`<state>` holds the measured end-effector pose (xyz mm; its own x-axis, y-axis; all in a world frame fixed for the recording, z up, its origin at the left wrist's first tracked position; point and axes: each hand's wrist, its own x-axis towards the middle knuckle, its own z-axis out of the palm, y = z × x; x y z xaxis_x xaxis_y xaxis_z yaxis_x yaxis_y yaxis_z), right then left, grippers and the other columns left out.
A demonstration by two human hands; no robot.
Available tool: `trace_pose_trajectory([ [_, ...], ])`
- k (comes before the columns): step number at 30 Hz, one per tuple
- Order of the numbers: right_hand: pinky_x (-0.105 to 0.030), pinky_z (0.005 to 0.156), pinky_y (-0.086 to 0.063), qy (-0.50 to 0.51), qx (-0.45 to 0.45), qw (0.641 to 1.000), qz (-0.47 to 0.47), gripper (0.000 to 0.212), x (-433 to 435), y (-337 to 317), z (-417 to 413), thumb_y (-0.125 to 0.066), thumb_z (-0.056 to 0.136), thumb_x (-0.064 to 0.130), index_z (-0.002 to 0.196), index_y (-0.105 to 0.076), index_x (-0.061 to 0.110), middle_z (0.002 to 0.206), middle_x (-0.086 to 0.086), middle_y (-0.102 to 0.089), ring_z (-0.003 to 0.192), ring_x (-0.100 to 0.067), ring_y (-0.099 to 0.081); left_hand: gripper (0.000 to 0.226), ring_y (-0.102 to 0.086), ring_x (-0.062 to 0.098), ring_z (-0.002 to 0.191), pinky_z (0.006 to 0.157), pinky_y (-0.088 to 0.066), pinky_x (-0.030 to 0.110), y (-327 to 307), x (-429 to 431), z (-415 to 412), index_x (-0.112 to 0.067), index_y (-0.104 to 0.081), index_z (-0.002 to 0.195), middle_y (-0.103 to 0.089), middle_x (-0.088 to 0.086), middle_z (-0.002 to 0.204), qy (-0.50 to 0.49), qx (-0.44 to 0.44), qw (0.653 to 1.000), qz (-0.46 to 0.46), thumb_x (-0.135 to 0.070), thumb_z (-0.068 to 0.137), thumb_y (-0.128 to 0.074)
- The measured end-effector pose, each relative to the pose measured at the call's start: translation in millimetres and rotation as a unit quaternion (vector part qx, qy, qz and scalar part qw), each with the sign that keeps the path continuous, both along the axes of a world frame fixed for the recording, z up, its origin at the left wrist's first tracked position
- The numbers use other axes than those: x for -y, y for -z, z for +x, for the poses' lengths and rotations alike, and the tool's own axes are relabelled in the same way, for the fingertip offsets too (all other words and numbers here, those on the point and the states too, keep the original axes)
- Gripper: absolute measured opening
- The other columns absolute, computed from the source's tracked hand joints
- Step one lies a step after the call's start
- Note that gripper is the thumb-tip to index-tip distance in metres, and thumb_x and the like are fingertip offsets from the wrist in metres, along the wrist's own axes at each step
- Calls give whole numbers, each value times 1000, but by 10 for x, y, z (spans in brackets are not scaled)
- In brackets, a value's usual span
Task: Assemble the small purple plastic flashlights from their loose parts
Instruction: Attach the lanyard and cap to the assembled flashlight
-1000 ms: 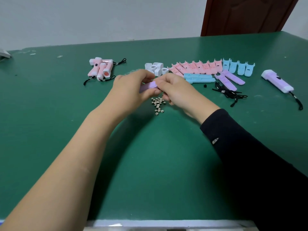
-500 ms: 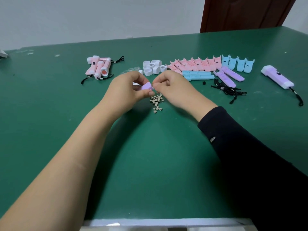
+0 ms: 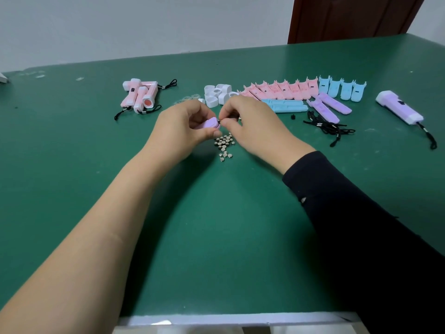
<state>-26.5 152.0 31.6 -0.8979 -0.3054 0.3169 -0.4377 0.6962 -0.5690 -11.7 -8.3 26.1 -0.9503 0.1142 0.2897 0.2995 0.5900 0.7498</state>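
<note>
Quick update from the bench. A second ago we were cradling the purple shell (image 3: 210,122) lengthwise between both hands, with the right hand (image 3: 252,127) lying along it. Now the right hand is backing off to just the near tip of the shell, and the left hand (image 3: 185,126) is taking over the whole body of the part. We're reading that as moving from lining the piece up to fitting something small into its end, so this flashlight is still in the early-to-middle stretch.

Grip-wise, the left hand is curling round the shell with the thumb underneath and the fingers over the top, so only the rounded end is poking out toward the right. The right hand is pinching narrow, with thumb and forefinger fingertips (image 3: 226,121) pressing together right at that exposed end. There's a tiny dark bit between them, but it's too small for us to say what it is.

The shell is hanging in the air just above the pile of button cells (image 3: 224,144) on the green table (image 3: 216,237), not touching them.

Off to the right, one finished purple flashlight (image 3: 397,107) is lying well apart from the rest. Two more purple shell halves (image 3: 330,108) are waiting beside the tangle of black lanyards (image 3: 328,127) — so we're guessing there's at least one more purple one to build after this.
</note>
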Motion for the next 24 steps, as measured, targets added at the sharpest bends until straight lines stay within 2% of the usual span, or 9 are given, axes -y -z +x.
trace_pose_trajectory([
  [2,-32,82,-43,7,-22,1000,8,10,-16,0,-12,-54,94,17,98,-63,18,97,5,-61,89,-14,-53,13,-66,-6,69,71,-49,10,-1,5,-5,-16,-63,84,-71,-12,77,3,2,1000,2,-12,84,-76],
  [5,-27,74,-39,10,-32,999,-16,11,-30,4,-21,-54,94,17,99,-64,17,88,8,-54,78,-10,-46,18,-66,-6,69,68,-47,8,-12,7,-11,-22,-61,81,-71,-14,77,1,2,1000,8,-13,83,-77],
  [9,-24,74,-39,-1,-28,998,-58,11,-14,15,-16,-53,94,14,98,-64,14,84,11,-54,73,-6,-46,19,-67,0,72,60,-45,7,-25,1,-1,-23,-61,81,-72,-9,82,-1,5,1000,20,-14,82,-78],
  [12,-11,64,-36,-6,-17,996,-84,10,-21,17,-20,-55,93,13,95,-65,15,75,17,-51,64,4,-45,17,-69,6,77,64,-48,11,-32,5,2,-19,-62,83,-73,-3,85,-5,5,1000,18,-14,81,-78],
  [15,-4,60,-35,-13,-2,996,-86,10,-46,9,-26,-58,91,12,89,-64,20,71,17,-49,59,11,-45,17,-67,11,79,76,-51,20,-26,7,1,-18,-62,84,-72,0,85,-13,-1,1000,-1,-13,81,-78],
  [20,-3,58,-35,-14,16,996,-85,17,-99,-17,-49,-63,87,9,82,-62,26,70,17,-51,56,9,-45,15,-60,3,76,72,-43,8,-15,23,-30,-18,-69,91,-69,-8,81,-37,-28,998,-52,-18,81,-79],
  [24,-4,54,-37,-4,40,994,-101,16,-100,-5,-51,-58,90,8,85,-59,23,78,12,-57,67,1,-56,20,-53,-26,72,72,-36,-4,10,5,-40,-17,-73,106,-66,-15,84,-18,-58,993,-104,-16,86,-74],
])
